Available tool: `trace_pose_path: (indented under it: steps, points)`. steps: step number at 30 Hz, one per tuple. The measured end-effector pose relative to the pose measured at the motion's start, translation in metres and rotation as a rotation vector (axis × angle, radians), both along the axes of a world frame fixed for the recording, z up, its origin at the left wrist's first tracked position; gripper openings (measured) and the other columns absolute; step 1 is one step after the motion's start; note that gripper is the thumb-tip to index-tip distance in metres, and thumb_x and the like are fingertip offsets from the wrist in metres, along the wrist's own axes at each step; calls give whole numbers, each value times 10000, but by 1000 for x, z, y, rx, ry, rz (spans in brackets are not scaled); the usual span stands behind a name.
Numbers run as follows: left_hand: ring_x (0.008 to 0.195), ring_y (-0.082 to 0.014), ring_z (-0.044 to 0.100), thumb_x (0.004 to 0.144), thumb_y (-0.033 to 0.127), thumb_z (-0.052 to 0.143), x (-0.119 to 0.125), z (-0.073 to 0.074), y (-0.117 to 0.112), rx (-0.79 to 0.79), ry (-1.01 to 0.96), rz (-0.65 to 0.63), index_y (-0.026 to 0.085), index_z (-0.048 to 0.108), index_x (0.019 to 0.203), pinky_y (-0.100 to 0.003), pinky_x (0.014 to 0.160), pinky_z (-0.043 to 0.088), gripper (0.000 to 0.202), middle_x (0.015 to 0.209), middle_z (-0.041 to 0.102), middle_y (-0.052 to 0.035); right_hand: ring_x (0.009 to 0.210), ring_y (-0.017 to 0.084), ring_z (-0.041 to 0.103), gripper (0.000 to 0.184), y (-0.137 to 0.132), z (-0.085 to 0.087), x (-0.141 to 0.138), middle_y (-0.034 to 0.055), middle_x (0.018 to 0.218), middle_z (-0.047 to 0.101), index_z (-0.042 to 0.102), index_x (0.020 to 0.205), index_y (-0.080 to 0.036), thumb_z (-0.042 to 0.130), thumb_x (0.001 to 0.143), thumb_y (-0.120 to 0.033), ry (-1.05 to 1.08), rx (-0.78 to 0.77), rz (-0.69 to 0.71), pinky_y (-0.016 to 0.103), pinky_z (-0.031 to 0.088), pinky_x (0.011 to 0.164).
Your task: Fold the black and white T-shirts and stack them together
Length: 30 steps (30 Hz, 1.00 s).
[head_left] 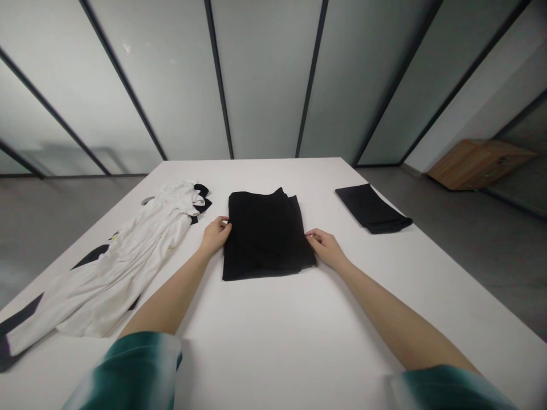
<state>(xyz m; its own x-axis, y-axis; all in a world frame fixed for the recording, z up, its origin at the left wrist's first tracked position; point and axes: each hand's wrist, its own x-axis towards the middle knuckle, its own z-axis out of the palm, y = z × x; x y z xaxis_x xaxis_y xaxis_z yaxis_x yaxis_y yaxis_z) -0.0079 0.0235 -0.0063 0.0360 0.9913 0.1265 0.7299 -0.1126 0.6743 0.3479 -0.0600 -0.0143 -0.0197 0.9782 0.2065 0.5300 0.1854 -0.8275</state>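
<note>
A black garment point(265, 236), folded into a rough square, lies flat in the middle of the white table; its exact kind cannot be made out. At its left edge my left hand point(217, 234) pinches the cloth with thumb and fingers. My right hand point(325, 247) has its fingers closed on the opposite edge, near the lower right corner. Along that right side the layers do not line up, so an under layer sticks out past the top one.
White clothing point(123, 256) lies in a loose, wrinkled heap over dark pieces on the table's left side. Another folded black garment point(371, 209) rests by the right edge. Beyond the table point(273, 347) stand frosted panels point(265, 80), with a wooden cabinet point(474, 165) at far right.
</note>
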Motion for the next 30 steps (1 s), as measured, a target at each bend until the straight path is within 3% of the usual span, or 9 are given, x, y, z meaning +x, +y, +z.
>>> trace_pose_path:
  steps: [3,5,9,12,15,18,22,26,30]
  points:
    - [775,-214,657,838,432,503,1,1,0,4,21,8,195,604,1114,-329,731,483,378,863,705,-44,536,151,482,294,1,-2,1,-24,563,545,658,870,-192,511,858,-446,-18,7,-7,276,366,536]
    - [807,-227,658,826,472,537,1,1,0,10,38,12,195,590,1141,-347,762,487,423,856,694,-43,569,161,519,344,2,-3,2,-11,619,580,664,996,-190,494,890,-469,-13,16,-10,288,417,564]
    - [871,-250,646,779,455,608,1,0,0,82,74,-33,196,529,1250,-394,831,499,544,896,668,-46,908,224,631,485,3,-8,1,103,1125,646,568,1323,-233,518,908,-479,-117,162,63,403,524,822]
    - [1056,-274,596,753,315,590,3,1,-2,279,98,-88,180,532,1236,-431,950,467,505,1091,633,-106,1222,300,517,353,1,-8,-1,123,1413,482,663,1198,-261,562,893,-406,-341,296,131,521,437,1020]
    - [1069,-268,574,797,295,534,9,10,-11,401,117,-174,192,587,1043,-425,956,458,272,1076,622,-108,1282,323,460,230,-6,-1,-4,136,1399,491,689,1059,-230,571,878,-308,-449,406,143,552,400,1047]
    - [841,-224,596,841,440,547,23,26,-28,278,178,-424,213,578,868,-370,805,489,231,869,617,-52,1203,310,513,211,-13,9,-9,143,1272,577,665,1032,-212,612,845,-293,-474,459,248,530,424,1016]
    - [858,-243,593,660,600,735,41,48,-54,144,374,-734,210,617,911,-354,781,473,479,928,611,-56,1234,319,496,383,-18,16,-13,146,1275,581,644,1144,-208,676,789,-350,-531,406,395,535,410,1039]
    - [813,-224,604,704,427,710,47,59,-69,10,425,-802,224,646,932,-322,732,459,312,914,632,-44,1334,342,423,547,-19,14,-12,153,1406,509,603,1294,-219,687,768,-347,-568,350,409,558,373,1081]
    - [710,-188,593,764,267,560,46,65,-72,-83,348,-854,233,651,884,-296,676,435,154,817,652,-19,1259,316,507,458,-18,16,-14,144,1362,558,650,1254,-220,644,803,-298,-565,385,416,529,438,1034]
